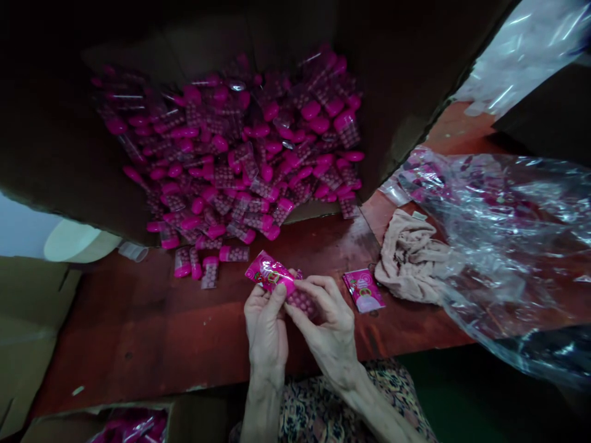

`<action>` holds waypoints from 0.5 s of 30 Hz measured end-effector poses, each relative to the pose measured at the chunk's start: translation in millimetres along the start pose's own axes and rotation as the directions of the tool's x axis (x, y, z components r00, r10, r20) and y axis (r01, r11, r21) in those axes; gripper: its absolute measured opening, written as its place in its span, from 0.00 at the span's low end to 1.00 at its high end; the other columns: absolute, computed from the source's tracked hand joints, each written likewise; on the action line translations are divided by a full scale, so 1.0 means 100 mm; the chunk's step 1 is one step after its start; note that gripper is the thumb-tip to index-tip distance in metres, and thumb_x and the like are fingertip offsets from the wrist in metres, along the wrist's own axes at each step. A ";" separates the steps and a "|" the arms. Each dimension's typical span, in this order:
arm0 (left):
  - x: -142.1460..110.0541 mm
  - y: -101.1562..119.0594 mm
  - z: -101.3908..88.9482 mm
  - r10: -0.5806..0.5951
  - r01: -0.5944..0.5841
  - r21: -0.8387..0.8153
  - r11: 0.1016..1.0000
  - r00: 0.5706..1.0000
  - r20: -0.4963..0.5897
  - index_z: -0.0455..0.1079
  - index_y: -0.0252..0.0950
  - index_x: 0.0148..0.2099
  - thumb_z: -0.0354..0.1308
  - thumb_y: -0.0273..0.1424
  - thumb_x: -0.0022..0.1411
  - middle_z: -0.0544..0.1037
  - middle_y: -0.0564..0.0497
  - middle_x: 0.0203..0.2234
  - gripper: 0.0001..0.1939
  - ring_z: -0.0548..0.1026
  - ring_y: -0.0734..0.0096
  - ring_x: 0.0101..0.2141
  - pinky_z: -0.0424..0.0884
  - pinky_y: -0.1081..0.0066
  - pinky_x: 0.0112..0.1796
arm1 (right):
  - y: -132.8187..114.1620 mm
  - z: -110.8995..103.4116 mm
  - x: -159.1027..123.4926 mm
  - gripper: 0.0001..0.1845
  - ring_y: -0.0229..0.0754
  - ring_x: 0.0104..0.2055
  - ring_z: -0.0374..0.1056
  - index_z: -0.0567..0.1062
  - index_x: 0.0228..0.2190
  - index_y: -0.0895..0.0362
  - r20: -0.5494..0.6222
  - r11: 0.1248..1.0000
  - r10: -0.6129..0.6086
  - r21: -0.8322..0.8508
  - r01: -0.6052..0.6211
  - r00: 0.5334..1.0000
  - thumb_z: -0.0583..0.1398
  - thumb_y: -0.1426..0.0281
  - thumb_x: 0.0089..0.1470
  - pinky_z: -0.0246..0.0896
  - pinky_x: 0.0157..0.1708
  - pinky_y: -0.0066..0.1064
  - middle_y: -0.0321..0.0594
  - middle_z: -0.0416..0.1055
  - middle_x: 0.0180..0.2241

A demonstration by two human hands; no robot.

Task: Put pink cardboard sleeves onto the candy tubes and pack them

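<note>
Close together over the table's front part, both hands work on one small pack. My left hand [268,326] is closed on a shiny pink printed sleeve [270,271], its thumb pressed on the face. My right hand [327,323] pinches the clear container of pink balls [301,301] at the sleeve's lower right end. How far the container sits inside the sleeve is partly hidden by the fingers. Right of my right hand, several flat pink printed sleeves [364,290] appear to lie in a small stack. Several pink-capped containers [210,272] of balls lie beyond my left hand.
A large cardboard box [392,80], open toward me, holds a heap of pink-capped containers [240,160]. A crumpled cloth [409,258] and a clear plastic bag [508,246] lie at right. Another box [170,421] with pink contents stands below the table's front edge.
</note>
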State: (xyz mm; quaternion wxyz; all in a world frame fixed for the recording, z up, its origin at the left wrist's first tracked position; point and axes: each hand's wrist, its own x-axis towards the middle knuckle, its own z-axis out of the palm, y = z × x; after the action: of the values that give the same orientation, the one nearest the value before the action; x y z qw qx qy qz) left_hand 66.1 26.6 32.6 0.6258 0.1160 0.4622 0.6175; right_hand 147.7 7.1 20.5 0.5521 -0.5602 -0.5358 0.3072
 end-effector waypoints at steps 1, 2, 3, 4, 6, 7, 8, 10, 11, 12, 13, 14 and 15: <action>0.00 0.01 -0.01 -0.017 0.017 0.002 1.000 1.000 0.020 0.74 0.32 0.36 0.65 0.25 0.48 0.80 0.47 0.30 0.10 0.77 0.66 0.35 0.68 0.64 0.44 | -0.01 -0.01 0.01 0.17 0.40 0.38 0.67 0.76 0.38 0.52 0.011 0.998 0.037 0.046 -0.037 0.999 0.62 0.79 0.45 0.65 0.39 0.30 0.37 0.67 0.36; 0.00 0.01 -0.03 -0.039 0.040 -0.002 0.999 0.998 0.049 0.74 0.32 0.37 0.64 0.25 0.48 0.80 0.47 0.31 0.10 0.77 0.65 0.36 0.68 0.64 0.45 | -0.01 -0.02 0.02 0.16 0.39 0.38 0.67 0.77 0.37 0.52 0.024 0.992 0.078 0.097 -0.080 0.997 0.63 0.79 0.44 0.66 0.38 0.29 0.37 0.67 0.36; 0.01 0.01 -0.04 -0.061 0.062 -0.012 0.998 0.995 0.085 0.74 0.32 0.37 0.64 0.25 0.49 0.80 0.47 0.31 0.10 0.77 0.65 0.38 0.67 0.63 0.46 | -0.02 -0.04 0.03 0.16 0.39 0.37 0.67 0.77 0.36 0.51 0.035 0.982 0.117 0.148 -0.121 0.993 0.63 0.79 0.43 0.66 0.38 0.29 0.36 0.67 0.36; 0.01 0.01 -0.06 -0.081 0.085 -0.025 0.996 0.989 0.122 0.74 0.32 0.38 0.63 0.26 0.50 0.80 0.46 0.32 0.10 0.76 0.64 0.39 0.67 0.63 0.46 | -0.02 -0.05 0.04 0.15 0.38 0.37 0.67 0.78 0.35 0.51 0.049 0.967 0.151 0.198 -0.157 0.987 0.64 0.78 0.43 0.66 0.37 0.28 0.36 0.67 0.35; 0.01 0.01 -0.08 -0.104 0.115 -0.053 0.992 0.977 0.185 0.74 0.33 0.40 0.63 0.27 0.50 0.80 0.45 0.34 0.12 0.76 0.62 0.41 0.67 0.62 0.47 | -0.02 -0.06 0.06 0.14 0.38 0.36 0.67 0.78 0.33 0.51 0.081 0.932 0.198 0.292 -0.213 0.977 0.65 0.77 0.42 0.65 0.37 0.28 0.35 0.67 0.35; 0.01 0.00 -0.09 -0.110 0.126 -0.064 0.990 0.972 0.207 0.74 0.33 0.41 0.64 0.27 0.50 0.80 0.45 0.35 0.13 0.75 0.62 0.42 0.66 0.61 0.47 | -0.02 -0.06 0.06 0.14 0.38 0.36 0.67 0.79 0.33 0.50 0.095 0.916 0.210 0.328 -0.230 0.973 0.66 0.76 0.41 0.65 0.37 0.28 0.35 0.67 0.34; 0.01 0.00 -0.09 -0.117 0.136 -0.072 0.988 0.967 0.224 0.73 0.33 0.43 0.64 0.27 0.51 0.80 0.45 0.36 0.14 0.75 0.61 0.43 0.66 0.61 0.48 | -0.01 -0.06 0.06 0.14 0.38 0.36 0.67 0.78 0.33 0.50 0.102 0.906 0.215 0.351 -0.237 0.971 0.66 0.76 0.41 0.65 0.37 0.28 0.34 0.67 0.34; 0.02 -0.01 -0.09 -0.139 0.161 -0.075 0.984 0.962 0.236 0.73 0.32 0.43 0.63 0.28 0.51 0.80 0.44 0.37 0.15 0.75 0.61 0.43 0.66 0.60 0.48 | 0.01 -0.04 0.05 0.13 0.38 0.37 0.67 0.78 0.33 0.50 0.086 0.911 0.205 0.349 -0.222 0.975 0.66 0.76 0.42 0.65 0.38 0.29 0.34 0.67 0.34; 0.02 -0.01 -0.08 -0.148 0.168 -0.075 0.983 0.963 0.224 0.73 0.32 0.42 0.63 0.28 0.51 0.80 0.44 0.36 0.14 0.75 0.62 0.42 0.66 0.61 0.48 | 0.02 -0.03 0.03 0.13 0.38 0.39 0.66 0.77 0.34 0.50 0.066 0.921 0.196 0.330 -0.207 0.978 0.65 0.76 0.43 0.64 0.40 0.29 0.34 0.67 0.34; 0.02 -0.01 -0.08 -0.157 0.175 -0.073 0.982 0.966 0.204 0.73 0.31 0.41 0.64 0.28 0.51 0.80 0.44 0.35 0.13 0.76 0.62 0.41 0.67 0.61 0.48 | 0.03 -0.02 0.02 0.15 0.39 0.40 0.66 0.76 0.36 0.50 0.048 0.930 0.191 0.310 -0.196 0.980 0.65 0.76 0.44 0.64 0.41 0.29 0.35 0.67 0.36; 0.03 -0.01 -0.08 -0.166 0.180 -0.069 0.981 0.970 0.180 0.74 0.30 0.40 0.64 0.29 0.51 0.80 0.44 0.34 0.13 0.76 0.62 0.40 0.67 0.61 0.47 | 0.04 -0.02 0.01 0.17 0.39 0.41 0.66 0.75 0.39 0.49 0.037 0.934 0.195 0.298 -0.197 0.980 0.64 0.75 0.45 0.64 0.42 0.30 0.35 0.67 0.37; 0.04 0.00 -0.08 -0.172 0.184 -0.064 0.981 0.973 0.156 0.74 0.30 0.39 0.64 0.30 0.51 0.80 0.43 0.34 0.12 0.77 0.63 0.39 0.68 0.62 0.47 | 0.05 -0.02 -0.01 0.20 0.40 0.42 0.66 0.72 0.42 0.49 0.038 0.934 0.207 0.290 -0.209 0.978 0.64 0.74 0.45 0.64 0.42 0.30 0.36 0.67 0.39; 0.05 0.00 -0.08 -0.174 0.183 -0.059 0.981 0.975 0.136 0.73 0.29 0.39 0.63 0.30 0.51 0.80 0.43 0.34 0.12 0.77 0.63 0.38 0.68 0.62 0.46 | 0.06 -0.02 -0.02 0.23 0.40 0.43 0.66 0.70 0.45 0.50 0.053 0.933 0.227 0.275 -0.233 0.972 0.64 0.72 0.46 0.65 0.40 0.30 0.38 0.67 0.41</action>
State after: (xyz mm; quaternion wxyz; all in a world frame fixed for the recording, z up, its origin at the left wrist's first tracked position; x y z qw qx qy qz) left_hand 59.2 28.0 26.1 0.7112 0.0914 0.4068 0.5660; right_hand 150.8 6.0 15.2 0.5804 -0.5324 -0.4234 0.4477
